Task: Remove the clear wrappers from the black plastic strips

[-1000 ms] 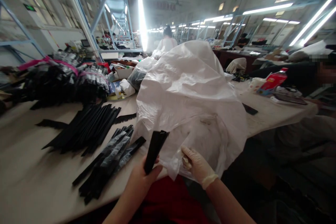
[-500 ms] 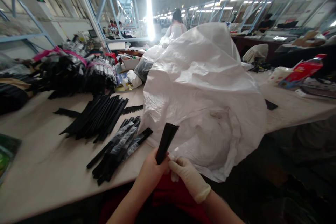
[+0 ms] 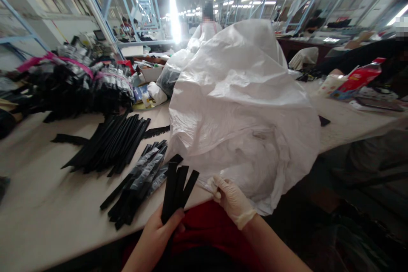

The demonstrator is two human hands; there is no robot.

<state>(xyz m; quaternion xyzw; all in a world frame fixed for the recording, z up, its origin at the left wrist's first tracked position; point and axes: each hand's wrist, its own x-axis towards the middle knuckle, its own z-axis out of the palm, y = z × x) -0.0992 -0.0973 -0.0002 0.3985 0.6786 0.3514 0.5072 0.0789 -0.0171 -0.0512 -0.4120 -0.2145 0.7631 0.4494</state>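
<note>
My bare left hand point(image 3: 164, 229) is closed around a few flat black strips point(image 3: 179, 189), which stick up and fan apart above the fingers. To its right is my right hand point(image 3: 231, 199), in a pale thin glove, with thumb and fingertips pinched together. Whitish film shows at those fingertips, against the edge of a large white plastic bag point(image 3: 242, 93); whether it is part of the bag I cannot tell. Left of my hands lie several black strips partly wrapped in clear plastic point(image 3: 140, 185). Behind them is a pile of loose black strips point(image 3: 110, 144).
Bundles of plastic-wrapped black pieces point(image 3: 70, 80) with pink ties stand at the back left of the table point(image 3: 32, 204). A red packet point(image 3: 360, 76) lies at the right. Another person point(image 3: 207, 25) is beyond the bag.
My left hand has moved left and down, and its strips have spread into a fan. My hands have drawn apart; the right one stays pinched near the bag. The view has shifted slightly.
</note>
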